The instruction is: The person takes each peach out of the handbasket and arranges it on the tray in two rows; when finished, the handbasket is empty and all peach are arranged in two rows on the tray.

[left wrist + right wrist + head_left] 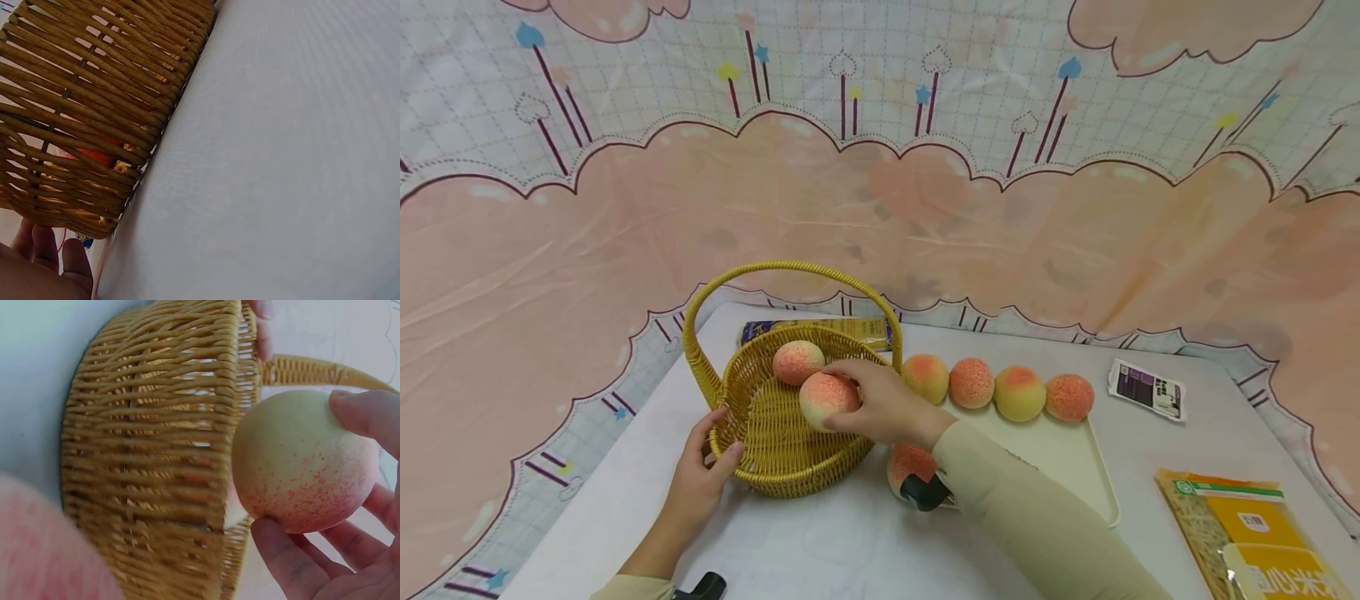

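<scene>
My right hand (880, 402) holds a pink and cream peach (829, 402) over the opening of a yellow wicker basket (775, 481). In the right wrist view, thumb and fingers wrap the same peach (306, 462) beside the basket's rim. Another peach (798, 362) lies inside the basket toward the back. At the basket's left side my left hand (700, 475) grips the rim, thumb on the near side. The left wrist view shows its fingers (76, 265) against the woven wall (94, 94). The basket's arched handle stands upright.
A cream tray (1101, 475) right of the basket bears several peaches in a row at its back. One more peach (910, 467) sits partly behind my right wrist. A yellow package (872, 332) lies behind the basket; a small packet (1147, 389) and a grain bag (1247, 533) lie right.
</scene>
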`<control>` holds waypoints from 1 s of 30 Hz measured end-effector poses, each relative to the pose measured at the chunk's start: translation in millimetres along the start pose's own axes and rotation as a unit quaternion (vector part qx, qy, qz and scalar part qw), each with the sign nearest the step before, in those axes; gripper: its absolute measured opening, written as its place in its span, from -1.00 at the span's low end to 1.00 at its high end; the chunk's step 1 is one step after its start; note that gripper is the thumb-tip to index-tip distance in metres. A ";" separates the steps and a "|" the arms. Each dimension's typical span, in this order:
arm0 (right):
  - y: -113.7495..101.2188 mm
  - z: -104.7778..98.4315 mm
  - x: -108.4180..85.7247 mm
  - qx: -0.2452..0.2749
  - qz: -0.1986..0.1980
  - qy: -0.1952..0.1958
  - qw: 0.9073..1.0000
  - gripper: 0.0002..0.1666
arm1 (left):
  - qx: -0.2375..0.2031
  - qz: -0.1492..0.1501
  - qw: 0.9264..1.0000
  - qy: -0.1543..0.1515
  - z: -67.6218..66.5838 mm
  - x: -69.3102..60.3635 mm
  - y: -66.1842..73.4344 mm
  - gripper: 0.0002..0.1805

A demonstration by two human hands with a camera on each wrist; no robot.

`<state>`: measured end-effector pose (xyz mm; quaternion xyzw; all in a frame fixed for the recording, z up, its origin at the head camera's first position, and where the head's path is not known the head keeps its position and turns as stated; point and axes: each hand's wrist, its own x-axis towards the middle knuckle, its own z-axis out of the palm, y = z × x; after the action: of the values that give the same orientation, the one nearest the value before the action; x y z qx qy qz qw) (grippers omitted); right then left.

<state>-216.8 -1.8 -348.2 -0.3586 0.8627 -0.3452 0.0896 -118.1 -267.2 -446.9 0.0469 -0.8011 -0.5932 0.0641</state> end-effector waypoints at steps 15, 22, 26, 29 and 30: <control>23.8 -31.0 -54.0 0.001 -0.015 0.035 0.999 -0.30 | -0.004 -0.001 1.000 -0.003 0.7 0.1 -0.8 -0.32; 43.6 -41.6 -83.9 0.017 -0.002 0.058 0.998 -0.30 | -0.002 0.001 1.000 0.000 2.1 1.5 1.1 -0.33; 57.4 -46.2 -99.6 0.019 0.018 0.082 0.996 -0.32 | 0.001 -0.004 1.000 -0.001 1.2 1.6 0.1 -0.33; 66.2 -49.3 -109.9 0.023 0.033 0.094 0.995 -0.33 | 0.000 -0.005 1.000 -0.004 -0.3 0.9 -1.5 -0.32; 68.4 -50.4 -112.8 0.025 0.039 0.096 0.994 -0.33 | -0.001 -0.006 1.000 -0.004 -0.8 0.5 -1.9 -0.31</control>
<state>-193.1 136.2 -366.2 -0.2876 0.8715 -0.3960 0.0293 -118.4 -268.6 -448.5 0.0494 -0.8002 -0.5948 0.0580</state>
